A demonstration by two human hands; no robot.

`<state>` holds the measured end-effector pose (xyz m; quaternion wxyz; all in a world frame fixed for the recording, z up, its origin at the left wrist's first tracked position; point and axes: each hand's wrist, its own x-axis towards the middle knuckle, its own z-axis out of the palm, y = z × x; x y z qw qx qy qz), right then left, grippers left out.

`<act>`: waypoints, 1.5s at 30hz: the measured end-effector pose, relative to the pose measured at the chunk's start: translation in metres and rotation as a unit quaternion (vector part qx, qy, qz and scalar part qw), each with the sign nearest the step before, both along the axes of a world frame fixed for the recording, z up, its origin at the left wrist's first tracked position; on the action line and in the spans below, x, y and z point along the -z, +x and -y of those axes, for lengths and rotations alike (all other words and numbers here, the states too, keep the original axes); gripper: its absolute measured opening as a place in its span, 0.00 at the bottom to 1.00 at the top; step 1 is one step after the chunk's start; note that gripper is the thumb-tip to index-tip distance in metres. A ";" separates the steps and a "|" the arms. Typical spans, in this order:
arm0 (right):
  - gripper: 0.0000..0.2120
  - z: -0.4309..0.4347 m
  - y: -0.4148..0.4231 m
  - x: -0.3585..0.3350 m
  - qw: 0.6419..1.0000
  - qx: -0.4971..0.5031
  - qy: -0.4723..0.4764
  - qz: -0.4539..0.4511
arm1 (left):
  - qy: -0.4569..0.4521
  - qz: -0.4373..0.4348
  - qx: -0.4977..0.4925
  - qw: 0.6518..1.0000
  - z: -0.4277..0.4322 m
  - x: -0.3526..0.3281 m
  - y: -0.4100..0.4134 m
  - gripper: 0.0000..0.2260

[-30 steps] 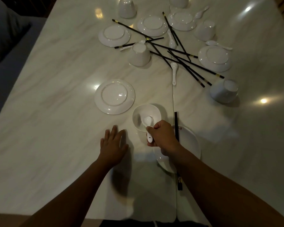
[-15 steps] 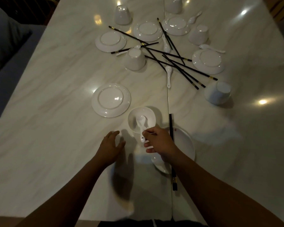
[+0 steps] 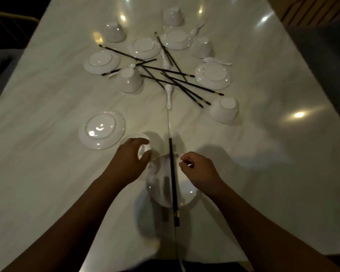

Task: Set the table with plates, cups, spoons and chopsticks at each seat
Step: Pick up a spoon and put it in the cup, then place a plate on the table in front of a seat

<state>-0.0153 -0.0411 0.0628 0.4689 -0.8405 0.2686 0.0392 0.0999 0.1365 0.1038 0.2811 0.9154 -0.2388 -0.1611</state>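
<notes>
The left hand's (image 3: 130, 160) fingers curl over the rim of the near cup (image 3: 143, 146), gripping it just left of the near plate (image 3: 186, 195). The right hand's (image 3: 200, 169) fingers are loosely bent with thumb and forefinger pinched together, holding nothing, above the plate's right edge. A black chopstick pair (image 3: 173, 179) lies across that plate. Farther out, plates, upturned cups, spoons and chopsticks lie scattered on the marble table (image 3: 47, 173).

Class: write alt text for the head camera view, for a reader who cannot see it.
A person's left hand grips a white cup while the right hand hovers over a near plate crossed by black chopsticks. Farther along the marble table lie scattered plates, upturned cups, spoons and chopsticks.
</notes>
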 end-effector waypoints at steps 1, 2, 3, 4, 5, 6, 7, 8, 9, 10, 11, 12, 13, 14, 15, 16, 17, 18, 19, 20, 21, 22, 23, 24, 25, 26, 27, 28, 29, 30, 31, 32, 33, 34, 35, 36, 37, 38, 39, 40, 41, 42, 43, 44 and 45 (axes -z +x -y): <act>0.08 0.011 -0.011 -0.001 1.000 -0.012 -0.013 -0.001 | 0.015 -0.001 0.027 1.000 0.017 -0.003 -0.012 0.16; 0.08 0.023 -0.023 -0.001 0.999 -0.022 -0.027 -0.001 | 0.029 -0.002 0.054 0.998 0.034 -0.003 -0.025 0.15; 0.09 0.036 -0.035 -0.001 0.999 -0.033 -0.042 -0.003 | 0.041 -0.004 0.075 0.996 0.051 -0.001 -0.039 0.15; 0.09 0.051 -0.048 0.000 0.997 -0.044 -0.058 -0.003 | 0.053 -0.010 0.088 0.995 0.068 0.001 -0.054 0.16; 0.10 0.066 -0.060 0.002 0.996 -0.054 -0.070 -0.004 | 0.063 -0.016 0.097 0.993 0.084 0.006 -0.069 0.18; 0.12 0.083 -0.073 0.004 0.995 -0.061 -0.080 -0.006 | 0.069 -0.021 0.103 0.992 0.102 0.010 -0.086 0.21; 0.13 0.102 -0.087 0.007 0.994 -0.066 -0.086 -0.010 | 0.074 -0.026 0.109 0.991 0.120 0.016 -0.102 0.23; 0.13 0.122 -0.101 0.009 0.994 -0.070 -0.085 -0.014 | 0.084 -0.032 0.110 0.990 0.139 0.020 -0.119 0.21; 0.14 0.141 -0.115 0.012 0.994 -0.073 -0.081 -0.019 | 0.095 -0.035 0.109 0.989 0.157 0.023 -0.136 0.19; 0.13 0.161 -0.130 0.014 0.994 -0.075 -0.078 -0.025 | 0.101 -0.036 0.106 0.989 0.176 0.026 -0.153 0.17; 0.13 0.181 -0.144 0.014 0.994 -0.078 -0.074 -0.031 | 0.099 -0.037 0.101 0.989 0.194 0.028 -0.170 0.17; 0.12 0.198 -0.157 0.014 0.994 -0.083 -0.069 -0.032 | 0.098 -0.042 0.095 0.990 0.210 0.028 -0.184 0.16; 0.11 0.212 -0.168 0.014 0.994 -0.086 -0.066 -0.029 | 0.096 -0.049 0.087 0.990 0.223 0.029 -0.195 0.16; 0.11 0.224 -0.178 0.013 0.994 -0.087 -0.063 -0.028 | 0.095 -0.055 0.080 0.991 0.234 0.029 -0.205 0.16; 0.11 0.237 -0.189 0.011 0.994 -0.088 -0.057 -0.031 | 0.096 -0.059 0.075 0.991 0.246 0.029 -0.216 0.16; 0.11 0.250 -0.200 0.009 0.994 -0.091 -0.051 -0.034 | 0.101 -0.061 0.068 0.991 0.257 0.028 -0.226 0.16; 0.11 0.261 -0.207 0.009 0.994 -0.093 -0.047 -0.034 | 0.103 -0.063 0.062 0.991 0.266 0.026 -0.235 0.16; 0.11 0.271 -0.213 0.009 0.994 -0.092 -0.044 -0.033 | 0.104 -0.065 0.059 0.991 0.274 0.023 -0.242 0.16; 0.11 0.280 -0.218 0.010 0.994 -0.091 -0.043 -0.035 | 0.102 -0.065 0.057 0.991 0.281 0.023 -0.247 0.16; 0.11 0.286 -0.221 0.011 0.994 -0.094 -0.044 -0.037 | 0.102 -0.068 0.055 0.991 0.287 0.023 -0.252 0.16; 0.11 0.292 -0.224 0.011 0.993 -0.096 -0.050 -0.040 | 0.099 -0.071 0.053 0.991 0.292 0.025 -0.256 0.16; 0.12 0.296 -0.226 0.012 0.993 -0.094 -0.056 -0.043 | 0.097 -0.078 0.056 0.991 0.296 0.026 -0.259 0.16; 0.12 0.300 -0.229 0.012 0.993 -0.088 -0.061 -0.047 | 0.096 -0.086 0.065 0.990 0.300 0.027 -0.262 0.16; 0.12 0.306 -0.232 0.013 0.994 -0.081 -0.063 -0.049 | 0.097 -0.091 0.074 0.988 0.306 0.029 -0.264 0.16; 0.12 0.311 -0.235 0.013 0.994 -0.077 -0.063 -0.051 | 0.096 -0.092 0.079 0.988 0.312 0.031 -0.265 0.16; 0.13 0.317 -0.239 0.014 0.993 -0.077 -0.064 -0.055 | 0.095 -0.095 0.081 0.988 0.317 0.032 -0.267 0.16; 0.13 0.324 -0.242 0.014 0.993 -0.078 -0.065 -0.056 | 0.091 -0.094 0.080 0.988 0.324 0.032 -0.270 0.16; 0.13 0.332 -0.244 0.015 0.993 -0.079 -0.065 -0.056 | 0.086 -0.091 0.077 0.989 0.331 0.032 -0.272 0.16; 0.13 0.341 -0.246 0.015 0.993 -0.083 -0.066 -0.056 | 0.081 -0.090 0.074 0.990 0.340 0.032 -0.275 0.16; 0.13 0.351 -0.247 0.016 0.992 -0.088 -0.068 -0.056 | 0.078 -0.089 0.070 0.991 0.348 0.033 -0.279 0.16; 0.13 0.362 -0.247 0.017 0.992 -0.093 -0.069 -0.055 | 0.076 -0.088 0.065 0.991 0.358 0.034 -0.283 0.16; 0.13 0.375 -0.246 0.018 0.991 -0.100 -0.070 -0.053 | 0.076 -0.090 0.058 0.991 0.369 0.036 -0.286 0.16; 0.13 0.390 -0.245 0.020 0.990 -0.111 -0.074 -0.051 | 0.077 -0.094 0.051 0.991 0.380 0.039 -0.290 0.16; 0.13 0.406 -0.244 0.023 0.988 -0.122 -0.078 -0.048 | 0.079 -0.098 0.042 0.991 0.394 0.042 -0.294 0.16; 0.13 0.423 -0.243 0.025 0.987 -0.133 -0.080 -0.048 | 0.081 -0.103 0.031 0.991 0.410 0.046 -0.297 0.16; 0.13 0.442 -0.243 0.028 0.985 -0.147 -0.080 -0.047 | 0.083 -0.109 0.014 0.990 0.427 0.049 -0.300 0.16; 0.13 0.460 -0.243 0.032 0.982 -0.162 -0.080 -0.048 | 0.086 -0.115 -0.004 0.990 0.444 0.052 -0.304 0.16; 0.13 0.479 -0.245 0.035 0.979 -0.179 -0.081 -0.049 | 0.089 -0.120 -0.024 0.988 0.463 0.054 -0.308 0.16; 0.12 0.497 -0.246 0.037 0.975 -0.198 -0.082 -0.053 | 0.091 -0.124 -0.044 0.987 0.481 0.055 -0.313 0.17; 0.12 0.514 -0.246 0.037 0.971 -0.217 -0.085 -0.056 | 0.091 -0.129 -0.066 0.985 0.500 0.055 -0.316 0.17; 0.12 0.531 -0.248 0.038 0.967 -0.231 -0.090 -0.060 | 0.088 -0.134 -0.088 0.983 0.519 0.055 -0.320 0.17; 0.12 0.546 -0.251 0.038 0.964 -0.241 -0.094 -0.065 | 0.084 -0.141 -0.112 0.980 0.537 0.056 -0.324 0.18; 0.12 0.560 -0.253 0.037 0.961 -0.252 -0.095 -0.067 | 0.080 -0.145 -0.134 0.977 0.553 0.057 -0.329 0.18; 0.13 0.573 -0.253 0.036 0.957 -0.265 -0.093 -0.069 | 0.075 -0.150 -0.154 0.974 0.568 0.058 -0.334 0.18; 0.13 0.585 -0.253 0.036 0.954 -0.278 -0.087 -0.070 | 0.072 -0.157 -0.167 0.971 0.581 0.060 -0.339 0.18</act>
